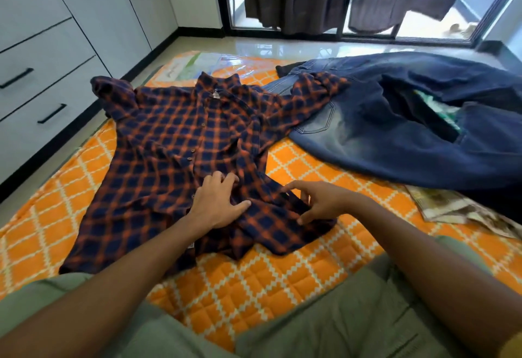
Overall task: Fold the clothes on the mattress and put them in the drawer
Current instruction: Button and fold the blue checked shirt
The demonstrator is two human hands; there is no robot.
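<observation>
Your plaid shirt lies spread, button side up, on the orange quilted mattress. It is light, limp flannel that will slump and crease, so take it at seams and hem corners, not mid-panel. Its long axis runs from the collar at the far end to the hem near you, sleeves thrown out sideways, the right one overlapping the jeans. Your left hand presses flat, fingers spread, on the lower front. Your right hand seems to pinch the rumpled hem corner, though the fold hides the fingertips. The drawers stand to your left.
</observation>
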